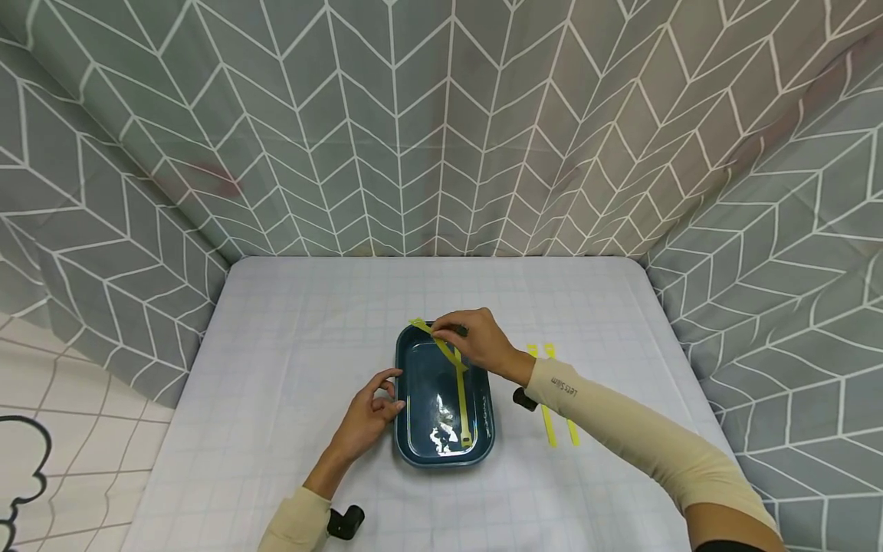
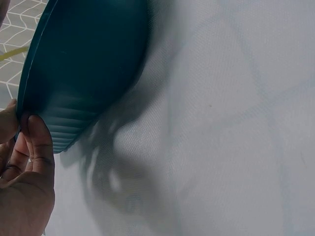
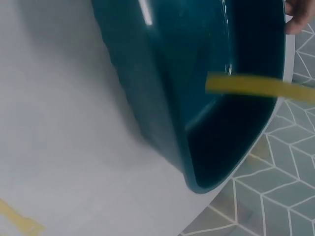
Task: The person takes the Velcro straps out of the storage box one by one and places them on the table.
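Observation:
A deep blue-green rectangular dish (image 1: 426, 399) stands on the table. At its left side my left hand (image 1: 369, 414) holds the rim, thumb and fingers meeting at the edge in the left wrist view. Over the far end of the dish, my right hand (image 1: 480, 341) pinches a flat yellow strap (image 1: 447, 352) near its middle. That strap slants across the far rim, one end over the inside. A second yellow strap (image 1: 463, 406) with a slotted end lies lengthwise inside the dish, along its right side. My right fingers are out of the right wrist view.
Two more yellow straps (image 1: 549, 429) lie side by side on the table, right of the dish, partly behind my right forearm. A white checked cloth (image 1: 303, 322) covers the table. Grey curtains (image 1: 428, 153) with white zigzag lines hang behind and at both sides.

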A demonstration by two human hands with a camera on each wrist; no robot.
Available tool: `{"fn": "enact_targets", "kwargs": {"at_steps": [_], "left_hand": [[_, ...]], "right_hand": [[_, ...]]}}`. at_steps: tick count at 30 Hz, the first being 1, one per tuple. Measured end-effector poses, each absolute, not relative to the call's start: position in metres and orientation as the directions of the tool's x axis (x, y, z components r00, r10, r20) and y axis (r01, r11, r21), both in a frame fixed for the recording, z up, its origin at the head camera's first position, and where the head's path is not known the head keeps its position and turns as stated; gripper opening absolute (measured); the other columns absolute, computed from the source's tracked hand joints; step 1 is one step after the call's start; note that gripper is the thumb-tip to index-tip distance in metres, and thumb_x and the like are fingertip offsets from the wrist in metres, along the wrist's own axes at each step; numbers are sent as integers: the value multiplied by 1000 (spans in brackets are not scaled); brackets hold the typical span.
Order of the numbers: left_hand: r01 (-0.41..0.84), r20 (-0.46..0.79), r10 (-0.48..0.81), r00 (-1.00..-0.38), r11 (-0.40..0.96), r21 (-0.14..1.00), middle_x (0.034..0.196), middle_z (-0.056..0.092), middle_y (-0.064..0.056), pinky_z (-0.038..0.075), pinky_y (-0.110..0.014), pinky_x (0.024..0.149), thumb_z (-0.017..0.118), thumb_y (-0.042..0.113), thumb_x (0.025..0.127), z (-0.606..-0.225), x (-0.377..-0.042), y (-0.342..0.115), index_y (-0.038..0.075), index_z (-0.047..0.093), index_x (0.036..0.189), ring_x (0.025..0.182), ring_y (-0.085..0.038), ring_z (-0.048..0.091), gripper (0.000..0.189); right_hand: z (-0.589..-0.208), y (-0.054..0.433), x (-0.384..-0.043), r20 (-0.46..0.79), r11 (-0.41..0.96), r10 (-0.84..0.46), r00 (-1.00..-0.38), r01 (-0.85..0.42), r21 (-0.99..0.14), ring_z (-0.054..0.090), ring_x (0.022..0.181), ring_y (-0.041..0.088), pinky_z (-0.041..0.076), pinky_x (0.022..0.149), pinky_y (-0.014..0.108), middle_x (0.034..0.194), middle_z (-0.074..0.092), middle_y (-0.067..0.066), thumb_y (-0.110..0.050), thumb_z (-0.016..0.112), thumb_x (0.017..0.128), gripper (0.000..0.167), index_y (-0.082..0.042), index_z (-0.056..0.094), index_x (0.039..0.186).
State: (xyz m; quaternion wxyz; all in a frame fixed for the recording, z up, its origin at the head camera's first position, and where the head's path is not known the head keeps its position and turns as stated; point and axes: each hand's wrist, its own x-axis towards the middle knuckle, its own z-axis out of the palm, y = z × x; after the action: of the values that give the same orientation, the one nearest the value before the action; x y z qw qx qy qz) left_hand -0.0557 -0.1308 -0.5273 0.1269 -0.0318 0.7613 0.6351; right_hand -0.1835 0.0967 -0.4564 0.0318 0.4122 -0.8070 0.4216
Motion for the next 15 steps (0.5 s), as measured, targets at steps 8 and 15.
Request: {"fn": "enact_targets", "kwargs": {"at_steps": [8,15], "left_hand": [[-189,-214,123,-969,189,964,112,45,-12,35,-21,60,66,-1,93,-530,-56,-129,8,47,143,56,-8,41,54],[-190,-215,123,-969,189,963,111,45,-12,37,-20,61,66,-2,93,-528,-57,-131,10,49,142,57,-7,44,53]], "right_hand": [[-455,110,-188,331,376,-553,-765,-583,-720,74,86,14,58,76,25,97,77,6,-12,72,92,12,-8,77,102],[-453,126,-194,237,430,-405,-883,-413,-803,75,87,21,59,77,33,99,76,9,-12,74,90,12,-7,77,100]]}}
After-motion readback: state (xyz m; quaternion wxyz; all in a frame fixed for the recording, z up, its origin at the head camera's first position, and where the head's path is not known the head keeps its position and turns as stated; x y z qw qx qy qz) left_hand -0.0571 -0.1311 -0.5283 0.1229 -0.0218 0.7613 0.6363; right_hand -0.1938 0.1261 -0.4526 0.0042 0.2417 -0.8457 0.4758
